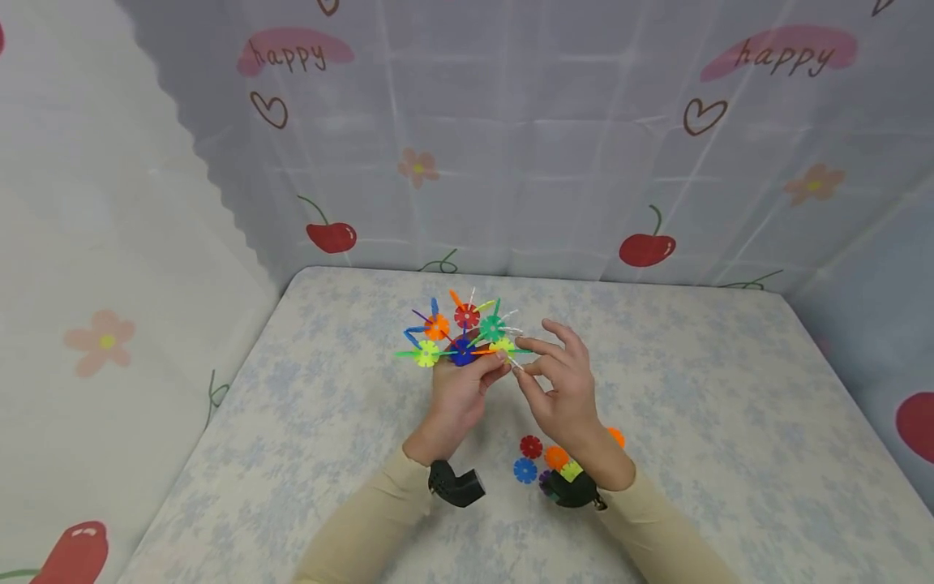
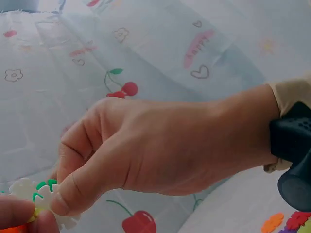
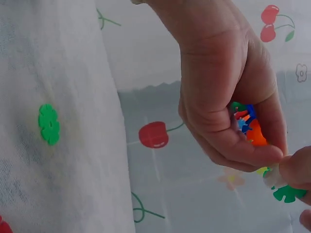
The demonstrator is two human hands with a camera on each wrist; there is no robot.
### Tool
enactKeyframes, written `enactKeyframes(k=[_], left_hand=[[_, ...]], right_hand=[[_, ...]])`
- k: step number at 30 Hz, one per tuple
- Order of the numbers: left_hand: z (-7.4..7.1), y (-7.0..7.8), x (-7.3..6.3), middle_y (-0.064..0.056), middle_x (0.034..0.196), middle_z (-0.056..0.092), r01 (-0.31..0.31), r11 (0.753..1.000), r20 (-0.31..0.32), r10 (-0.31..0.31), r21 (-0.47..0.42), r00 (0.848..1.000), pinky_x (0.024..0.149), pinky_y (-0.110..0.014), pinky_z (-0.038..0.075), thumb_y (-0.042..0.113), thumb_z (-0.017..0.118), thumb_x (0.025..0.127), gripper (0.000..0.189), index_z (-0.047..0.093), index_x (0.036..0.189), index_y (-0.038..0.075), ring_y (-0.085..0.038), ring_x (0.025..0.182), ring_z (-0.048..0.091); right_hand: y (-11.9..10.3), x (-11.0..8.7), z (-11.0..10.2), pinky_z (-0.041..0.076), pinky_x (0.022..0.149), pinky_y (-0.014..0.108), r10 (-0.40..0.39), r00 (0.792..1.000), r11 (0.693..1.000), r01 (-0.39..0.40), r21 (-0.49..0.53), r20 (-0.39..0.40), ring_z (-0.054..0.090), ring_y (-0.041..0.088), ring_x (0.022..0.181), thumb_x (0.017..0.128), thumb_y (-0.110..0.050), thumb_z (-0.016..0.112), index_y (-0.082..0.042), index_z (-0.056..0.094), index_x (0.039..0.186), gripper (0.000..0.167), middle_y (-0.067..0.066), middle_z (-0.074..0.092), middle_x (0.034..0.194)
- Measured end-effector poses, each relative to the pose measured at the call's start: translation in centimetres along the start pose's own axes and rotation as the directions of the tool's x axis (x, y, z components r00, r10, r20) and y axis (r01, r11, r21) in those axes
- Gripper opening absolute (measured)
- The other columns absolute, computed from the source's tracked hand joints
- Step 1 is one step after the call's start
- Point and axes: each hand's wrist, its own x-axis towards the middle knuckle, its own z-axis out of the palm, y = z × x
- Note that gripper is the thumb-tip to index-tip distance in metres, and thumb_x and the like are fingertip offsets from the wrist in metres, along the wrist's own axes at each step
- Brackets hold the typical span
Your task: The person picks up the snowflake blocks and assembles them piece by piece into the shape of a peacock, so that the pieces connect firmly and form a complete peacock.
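In the head view, my left hand (image 1: 454,401) grips the lower part of a joined cluster of notched plastic snowflake discs. Its face-on discs include a blue disc (image 1: 463,352), a red disc (image 1: 467,315) and an orange disc (image 1: 437,327), with others standing edge-on between them. My right hand (image 1: 565,397) pinches a white snowflake disc (image 1: 516,362) between thumb and index finger at the cluster's lower right; its other fingers are spread. Close up, the white disc (image 3: 272,178) sits beside a green disc (image 3: 287,195). Fingers partly hide where the pieces meet.
Loose discs lie near my right forearm: a red one (image 1: 531,447), a blue one (image 1: 524,470) and several others, partly covered by the right wrist camera (image 1: 572,490). A green disc (image 3: 49,124) rests on the patterned tablecloth (image 1: 292,454). Printed curtains (image 1: 511,162) hang behind the table.
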Motion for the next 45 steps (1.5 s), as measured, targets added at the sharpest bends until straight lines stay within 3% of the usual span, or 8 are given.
enactKeyframes(k=[4,11,19,26,29,34,38,45], left_hand=[[-0.1,0.0,0.2,0.000,0.087,0.074,0.038,0.999,-0.008,-0.039,-0.016,0.999,0.077,-0.027,0.063,-0.011,0.066,0.090,0.037,0.058,0.127,-0.006,-0.011,0.076,0.073],[-0.1,-0.1,0.3,-0.003,0.094,0.073,-0.059,0.993,-0.026,0.062,0.102,0.998,0.082,-0.034,0.063,-0.008,0.073,0.086,0.047,0.054,0.129,0.000,-0.014,0.079,0.074],[-0.6,0.2,0.6,-0.002,0.086,0.073,0.025,0.997,-0.003,-0.025,0.067,1.000,0.081,-0.030,0.063,-0.009,0.068,0.090,0.029,0.061,0.118,-0.010,-0.013,0.076,0.073],[-1.3,0.8,1.0,-0.009,0.103,0.072,-0.097,0.980,-0.084,0.113,0.173,0.990,0.087,-0.037,0.062,-0.006,0.076,0.084,0.057,0.051,0.134,0.005,-0.015,0.077,0.075],[-1.6,1.0,1.1,-0.008,0.103,0.071,-0.086,0.977,-0.011,0.090,0.194,0.996,0.084,-0.036,0.063,-0.007,0.074,0.086,0.051,0.053,0.132,0.002,-0.015,0.079,0.074],[-1.6,1.2,1.0,-0.004,0.093,0.068,0.002,0.989,0.128,-0.021,0.146,0.992,0.077,-0.029,0.063,-0.010,0.067,0.090,0.044,0.052,0.131,-0.005,-0.014,0.076,0.072],[-1.5,1.4,0.8,-0.002,0.087,0.068,0.048,0.988,0.171,-0.073,0.145,0.983,0.071,-0.026,0.063,-0.010,0.065,0.091,0.047,0.050,0.135,-0.005,-0.012,0.071,0.071],[-1.4,1.5,0.5,0.000,0.085,0.070,0.082,0.984,0.223,-0.115,0.155,0.968,0.071,-0.026,0.063,-0.010,0.063,0.092,0.043,0.051,0.132,-0.004,-0.011,0.070,0.072]], right_hand=[[0.4,-0.3,0.2,0.034,0.114,0.068,-0.038,0.999,0.999,0.038,0.001,-0.015,0.056,0.051,0.123,0.074,0.007,0.079,-0.001,0.064,0.071,0.017,0.022,0.076,0.106],[0.1,-0.3,0.3,0.029,0.110,0.077,-0.023,0.999,0.994,0.025,-0.106,0.028,0.053,0.048,0.129,0.077,0.000,0.081,-0.003,0.065,0.070,0.017,0.021,0.075,0.112],[0.8,-0.6,0.8,0.035,0.120,0.055,-0.048,0.998,0.998,0.050,0.042,-0.028,0.057,0.049,0.122,0.074,0.010,0.078,-0.002,0.063,0.072,0.019,0.022,0.075,0.109],[0.4,-0.2,0.4,0.045,0.100,0.066,-0.106,0.994,0.992,0.105,-0.070,-0.005,0.062,0.047,0.116,0.074,0.004,0.080,-0.002,0.067,0.075,0.014,0.021,0.076,0.110],[0.4,0.3,-0.6,0.053,0.091,0.059,-0.054,0.997,0.996,0.058,-0.073,0.056,0.067,0.040,0.105,0.074,0.004,0.084,-0.001,0.070,0.080,0.016,0.019,0.077,0.104],[1.4,1.3,-2.7,0.060,0.072,0.033,0.011,0.985,0.999,-0.003,-0.049,0.171,0.069,0.022,0.078,0.074,0.003,0.085,-0.002,0.075,0.090,0.019,0.010,0.075,0.086],[2.2,1.4,-3.9,0.056,0.069,0.015,0.032,0.972,0.999,-0.040,0.030,0.231,0.067,0.015,0.068,0.081,0.002,0.080,-0.001,0.074,0.093,0.014,0.007,0.074,0.081],[2.1,1.4,-4.2,0.053,0.067,0.011,0.075,0.966,0.984,-0.111,0.139,0.247,0.064,0.012,0.064,0.078,0.015,0.076,-0.001,0.072,0.093,0.023,0.005,0.073,0.076]])
